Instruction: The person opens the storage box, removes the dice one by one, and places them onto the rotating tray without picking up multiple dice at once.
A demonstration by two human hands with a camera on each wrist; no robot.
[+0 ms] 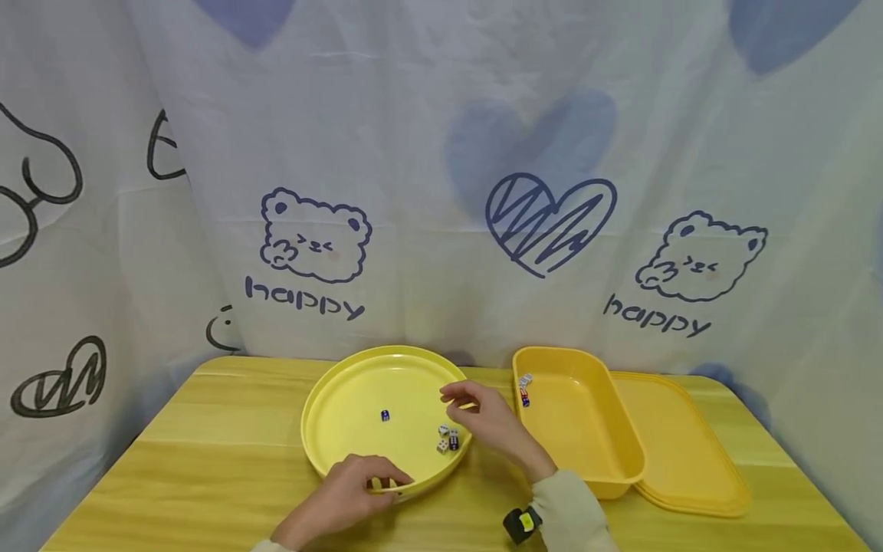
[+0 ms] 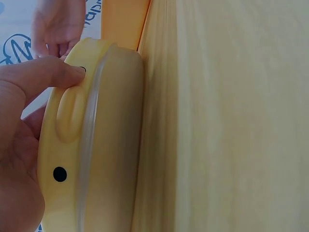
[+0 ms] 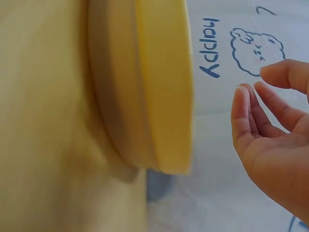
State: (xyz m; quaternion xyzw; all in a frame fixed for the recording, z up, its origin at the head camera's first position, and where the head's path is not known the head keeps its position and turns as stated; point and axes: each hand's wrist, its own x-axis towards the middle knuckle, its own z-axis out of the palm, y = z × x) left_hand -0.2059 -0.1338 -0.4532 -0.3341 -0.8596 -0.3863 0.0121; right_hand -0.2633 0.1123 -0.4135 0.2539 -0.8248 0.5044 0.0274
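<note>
- We find the left hand (image 1: 352, 491) pinching the near rim of the round yellow tray (image 1: 345, 460), thumb (image 2: 53, 72) against the outer wall, fingers reaching over inside; a good anchor, we judge.
- Right hand (image 1: 490, 422) hangs over the tray's right side, fingers (image 3: 244, 113) loosely curved, a narrow gap to the thumb, nothing seen between them.
- Dice lie inside the tray: a lone blue die (image 1: 385, 415) near mid-floor; two white dice (image 1: 442, 445) bunched with dark blue dice (image 1: 453, 438) near the right rim, exact count unclear.
- More dice (image 1: 525, 389) sit along the left wall of the orange bin (image 1: 624, 429), on the same bench (image 1: 207, 452).
- If picking dice is the step, we would come down steeply on one die, pinch opposite faces, and avoid nudging its neighbours.
- The bunch leaves little finger room; the lone die looks easier.
- Gentle rim pressure should suffice; pushing hard might tip the tray and set dice rolling.
</note>
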